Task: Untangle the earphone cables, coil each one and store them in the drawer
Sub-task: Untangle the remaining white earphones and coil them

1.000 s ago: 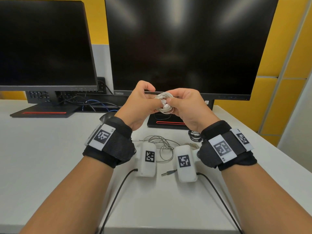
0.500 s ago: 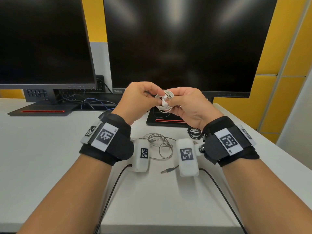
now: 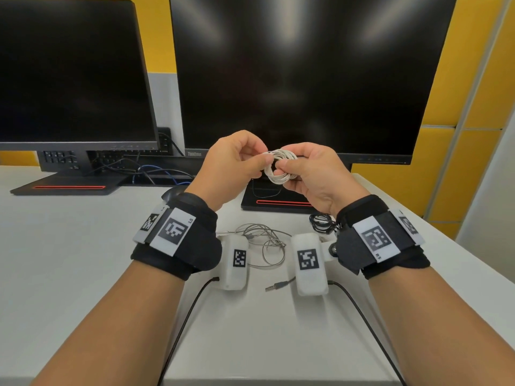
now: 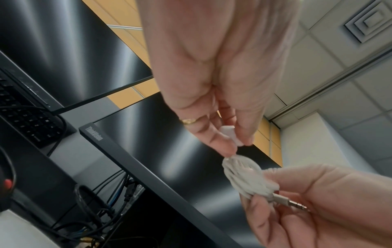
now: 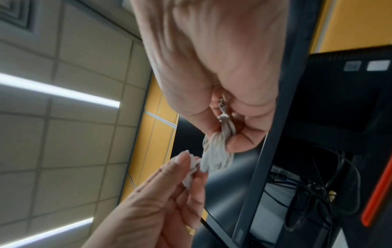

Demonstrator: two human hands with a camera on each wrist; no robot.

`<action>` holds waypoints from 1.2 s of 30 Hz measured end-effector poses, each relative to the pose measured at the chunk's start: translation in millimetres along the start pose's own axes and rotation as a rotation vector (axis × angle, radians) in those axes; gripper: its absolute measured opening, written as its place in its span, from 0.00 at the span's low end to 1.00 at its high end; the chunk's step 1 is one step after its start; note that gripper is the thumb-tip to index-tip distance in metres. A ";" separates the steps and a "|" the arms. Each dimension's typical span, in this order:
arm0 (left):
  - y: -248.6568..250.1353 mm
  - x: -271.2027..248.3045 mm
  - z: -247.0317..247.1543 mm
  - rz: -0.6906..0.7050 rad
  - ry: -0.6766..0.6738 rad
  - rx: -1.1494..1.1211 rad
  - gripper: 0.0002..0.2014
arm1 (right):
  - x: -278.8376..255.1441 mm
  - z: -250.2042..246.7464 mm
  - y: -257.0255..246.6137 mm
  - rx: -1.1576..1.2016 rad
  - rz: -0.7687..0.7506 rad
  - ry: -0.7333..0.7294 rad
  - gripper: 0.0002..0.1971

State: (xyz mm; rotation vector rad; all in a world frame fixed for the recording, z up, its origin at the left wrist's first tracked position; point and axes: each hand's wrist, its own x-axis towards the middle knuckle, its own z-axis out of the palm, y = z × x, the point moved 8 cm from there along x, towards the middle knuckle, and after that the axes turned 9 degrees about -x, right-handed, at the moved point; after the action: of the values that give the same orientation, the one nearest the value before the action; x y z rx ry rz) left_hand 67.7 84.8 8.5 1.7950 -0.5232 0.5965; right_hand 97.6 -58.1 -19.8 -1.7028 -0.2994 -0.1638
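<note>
You held the white coiled earphone cable [image 3: 281,168] up in front of the big black monitor [image 3: 306,76], above the white desk [image 3: 69,260]; your right hand [image 3: 312,176] pinched the coil at its side, silver jack plug [image 4: 293,203] tucked against the palm; your left hand [image 3: 231,168] pinched the white earbud end [image 4: 231,135] at the coil's edge; below, a loose grey tangled earphone cable [image 3: 264,240] lay on the desk, and a black coiled cable [image 3: 320,222] just beside your right wrist
</note>
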 end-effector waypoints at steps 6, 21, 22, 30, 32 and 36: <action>-0.6 -2.0 3.4 -0.042 -0.065 -0.051 0.09 | 0.7 1.7 -1.8 -0.030 -0.033 0.018 0.09; -16.1 -0.5 -2.0 -0.194 -0.016 0.027 0.10 | -2.9 6.9 -10.0 0.174 -0.040 -0.055 0.12; -19.2 -1.2 -0.1 -0.230 -0.042 0.013 0.14 | -3.2 6.7 -10.6 0.172 -0.050 -0.054 0.12; -19.4 -7.2 11.1 -0.298 -0.193 -0.157 0.12 | -2.0 -4.4 -8.2 0.028 -0.077 0.060 0.07; -20.3 -5.2 8.4 -0.292 -0.129 -0.147 0.12 | -2.2 -4.0 -8.0 0.019 -0.078 0.051 0.06; -22.8 -2.5 1.2 -0.282 -0.035 -0.156 0.13 | -4.5 -1.2 -10.9 0.083 -0.089 -0.017 0.08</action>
State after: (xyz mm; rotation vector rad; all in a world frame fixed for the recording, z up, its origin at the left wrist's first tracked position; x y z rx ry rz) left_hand 80.0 90.2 -10.2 1.6944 -0.3220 0.3207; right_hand 90.1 -58.3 -10.5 -1.6106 -0.3903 -0.2000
